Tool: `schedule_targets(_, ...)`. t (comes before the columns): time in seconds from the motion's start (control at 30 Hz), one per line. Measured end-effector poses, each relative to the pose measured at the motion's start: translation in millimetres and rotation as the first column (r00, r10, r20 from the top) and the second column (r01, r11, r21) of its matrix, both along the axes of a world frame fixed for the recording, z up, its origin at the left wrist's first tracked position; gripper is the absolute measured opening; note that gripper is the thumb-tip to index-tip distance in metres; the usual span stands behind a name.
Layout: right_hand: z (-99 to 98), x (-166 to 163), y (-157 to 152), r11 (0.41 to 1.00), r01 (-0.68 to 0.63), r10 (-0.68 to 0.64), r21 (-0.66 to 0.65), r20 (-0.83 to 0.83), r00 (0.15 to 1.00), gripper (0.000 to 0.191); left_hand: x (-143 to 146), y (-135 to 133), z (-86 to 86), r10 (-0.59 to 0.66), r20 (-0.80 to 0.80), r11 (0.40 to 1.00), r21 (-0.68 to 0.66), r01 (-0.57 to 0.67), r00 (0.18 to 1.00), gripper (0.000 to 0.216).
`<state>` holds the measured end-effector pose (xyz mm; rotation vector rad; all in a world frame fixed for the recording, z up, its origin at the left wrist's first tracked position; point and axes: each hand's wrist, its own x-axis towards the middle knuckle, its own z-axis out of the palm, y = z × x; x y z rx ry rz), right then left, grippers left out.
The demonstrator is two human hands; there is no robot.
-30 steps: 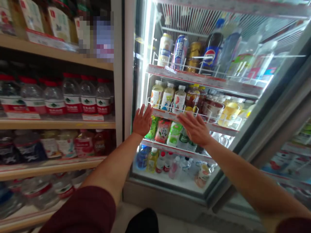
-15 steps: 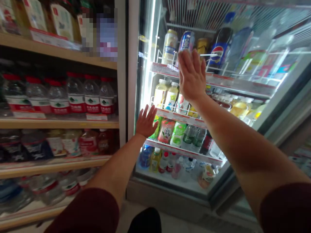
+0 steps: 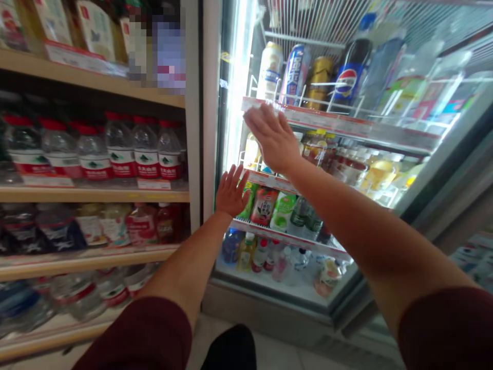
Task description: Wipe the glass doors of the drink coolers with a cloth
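Note:
My right hand (image 3: 273, 136) is spread flat, palm away from me, at the front of a lit drinks fridge (image 3: 265, 303). It covers part of the second shelf's bottles, just below the upper price strip (image 3: 331, 121). Lower and to the left, my left hand (image 3: 232, 192) is raised with its fingers apart, near the fridge's left edge. Both palms seem to rest on the glass, though contact cannot be made out for certain. Neither hand shows anything held. Behind them stand a blue can (image 3: 296, 72), a cola bottle (image 3: 348, 77) and a red-labelled drink (image 3: 264, 205).
Wooden shelves (image 3: 96, 195) at the left carry red-capped water bottles (image 3: 119, 149) and other drinks. A grey upright (image 3: 195, 154) divides them from the fridge. The fridge's slanting frame (image 3: 400, 241) is at the right. My dark-clad leg (image 3: 231, 349) shows over the tiled floor.
My right hand has moved down and to the left, from the upper shelf's cans to below the price strip, and its fingers now tilt left. My left hand has stayed nearly in place.

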<state>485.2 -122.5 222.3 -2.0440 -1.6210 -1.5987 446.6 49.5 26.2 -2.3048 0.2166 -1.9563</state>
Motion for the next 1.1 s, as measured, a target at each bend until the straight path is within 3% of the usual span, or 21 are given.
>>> schedule_targets(0.07, -20.3, -1, -17, 0.995, 0.025, -0.023, -0.094, 0.030, 0.999, 0.072, 0, 0, 0.2, -0.001, -0.016, 1.000, -0.018, 0.001, 1.000, 0.061)
schedule_targets(0.13, -29.9, 1, -36, 0.997, 0.053, -0.050, -0.059, 0.047, 0.998, 0.071, -1, -1, 0.3, -0.012, -0.053, 0.999, -0.047, 0.009, 0.999, 0.060)
schedule_targets(0.23, -33.2, 8, -61, 0.979, 0.092, -0.098, 0.181, 0.027, 0.995, 0.064, 0, -1, 0.1, -0.034, -0.096, 0.996, -0.087, 0.026, 0.995, 0.060)
schedule_targets(0.33, -54.1, 11, -73, 0.907, 0.136, -0.135, 0.399, -0.030, 0.990, 0.062, 1, -1, -0.3, -0.049, -0.108, 0.994, -0.104, 0.038, 0.993, 0.060)
schedule_targets(0.4, -80.7, 8, -75, 0.951, 0.122, -0.127, 0.283, -0.002, 0.992, 0.067, 1, -1, -0.5, -0.051, -0.093, 0.995, -0.093, 0.043, 0.994, 0.060)
schedule_targets(0.47, -104.5, 4, -78, 0.997, 0.063, -0.060, -0.046, 0.080, 0.995, 0.073, 1, -2, -0.5, -0.039, -0.062, 0.997, -0.071, 0.035, 0.997, 0.060)
schedule_targets(0.53, -114.1, 3, -86, 0.961, 0.039, -0.006, -0.272, 0.121, 0.993, 0.076, 1, -1, -0.5, -0.021, -0.048, 0.998, -0.058, 0.018, 0.999, 0.060)
schedule_targets(0.57, -113.1, 3, -91, 0.961, 0.048, -0.017, -0.271, 0.117, 0.993, 0.075, 1, -1, -0.5, -0.017, -0.057, 0.998, -0.060, 0.013, 0.998, 0.060)
schedule_targets(0.63, -106.1, 6, -103, 0.992, 0.101, -0.097, -0.071, 0.059, 0.993, 0.072, 1, -1, -0.8, -0.027, -0.079, 0.997, -0.078, 0.020, 0.997, 0.061)
schedule_targets(0.7, -104.8, 9, -113, 0.967, 0.157, -0.155, 0.203, -0.027, 0.988, 0.072, 2, 0, -1.3, -0.039, -0.087, 0.996, -0.089, 0.031, 0.995, 0.062)
schedule_targets(0.77, -118.5, 9, -119, 0.942, 0.163, -0.150, 0.293, -0.067, 0.986, 0.073, 3, 0, -1.8, -0.041, -0.084, 0.995, -0.089, 0.033, 0.996, 0.063)
schedule_targets(0.8, -129.9, 8, -120, 0.965, 0.136, -0.126, 0.224, -0.055, 0.990, 0.075, 3, 0, -1.9, -0.039, -0.085, 0.995, -0.090, 0.032, 0.996, 0.063)
schedule_targets(0.87, -153.3, 6, -123, 0.996, 0.042, -0.043, -0.078, -0.013, 0.999, 0.080, 3, 0, -2.1, -0.034, -0.090, 0.995, -0.091, 0.026, 0.995, 0.064)
schedule_targets(0.93, -165.1, 4, -128, 0.950, -0.013, 0.012, -0.313, -0.005, 1.000, 0.083, 3, 0, -2.1, -0.021, -0.094, 0.996, -0.093, 0.013, 0.995, 0.063)
schedule_targets(0.97, -164.4, 4, -132, 0.948, -0.005, 0.002, -0.317, -0.007, 1.000, 0.082, 3, -1, -2.1, -0.014, -0.092, 0.996, -0.090, 0.005, 0.996, 0.063)
schedule_targets(1.03, -153.6, 7, -141, 0.989, 0.090, -0.093, -0.115, -0.024, 0.995, 0.076, 2, -1, -2.0, -0.005, -0.082, 0.997, -0.078, -0.002, 0.997, 0.062)
schedule_targets(1.1, -143.6, 11, -148, 0.959, 0.205, -0.195, 0.198, -0.066, 0.979, 0.071, 2, -2, -1.8, 0.002, -0.065, 0.998, -0.065, -0.006, 0.998, 0.062)
